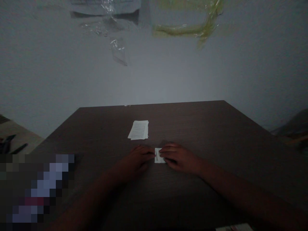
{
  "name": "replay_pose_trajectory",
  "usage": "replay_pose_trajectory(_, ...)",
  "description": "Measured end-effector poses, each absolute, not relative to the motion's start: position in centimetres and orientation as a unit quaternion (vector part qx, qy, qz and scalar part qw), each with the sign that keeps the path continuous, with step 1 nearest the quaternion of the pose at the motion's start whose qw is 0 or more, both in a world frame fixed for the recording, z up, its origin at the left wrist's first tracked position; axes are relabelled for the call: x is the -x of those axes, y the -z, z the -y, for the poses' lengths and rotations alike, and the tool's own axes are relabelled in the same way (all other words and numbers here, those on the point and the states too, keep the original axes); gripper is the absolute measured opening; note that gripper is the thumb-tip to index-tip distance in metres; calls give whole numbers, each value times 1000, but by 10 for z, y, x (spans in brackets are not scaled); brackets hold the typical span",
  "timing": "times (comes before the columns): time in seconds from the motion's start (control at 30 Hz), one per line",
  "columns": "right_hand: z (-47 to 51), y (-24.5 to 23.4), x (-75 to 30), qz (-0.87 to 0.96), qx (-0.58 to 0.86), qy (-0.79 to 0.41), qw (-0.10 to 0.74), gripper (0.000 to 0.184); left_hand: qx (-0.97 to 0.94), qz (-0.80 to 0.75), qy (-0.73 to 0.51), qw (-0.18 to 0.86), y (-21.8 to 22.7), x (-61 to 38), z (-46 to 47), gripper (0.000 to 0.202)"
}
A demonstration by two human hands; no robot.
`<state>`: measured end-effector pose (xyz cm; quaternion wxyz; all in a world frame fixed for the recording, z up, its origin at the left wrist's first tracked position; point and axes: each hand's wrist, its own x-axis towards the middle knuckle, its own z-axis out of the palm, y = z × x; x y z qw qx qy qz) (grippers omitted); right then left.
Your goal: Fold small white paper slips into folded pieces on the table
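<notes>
A small piece of printed white paper (157,158), seemingly folded, lies on the dark wooden table (192,125) between my hands. My right hand (179,158) rests over its right part, fingers stretched out and lying flat on it, so that side is hidden. From the other side, the fingertips of my left hand (142,157) reach the paper's left edge, with the fingers extended and slightly apart. Farther back on the table, a loose stack of printed paper sheets (139,130) lies a little left of the middle.
A wall (168,73) with strips of tape (180,30) rises behind the table's far edge. A pixelated area covers the lower left. At the bottom edge, part of a pale printed item (235,227) shows. The light is dim.
</notes>
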<state>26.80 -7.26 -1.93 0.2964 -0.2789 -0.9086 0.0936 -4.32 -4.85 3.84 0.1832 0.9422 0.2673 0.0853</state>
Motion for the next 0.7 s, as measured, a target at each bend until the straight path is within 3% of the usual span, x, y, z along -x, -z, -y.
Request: replay_pose_trajectory(0.7, 77, 20, -261, 916, 286, -72, 272, 34, -934, -274, -69, 219, -39, 46, 50, 57)
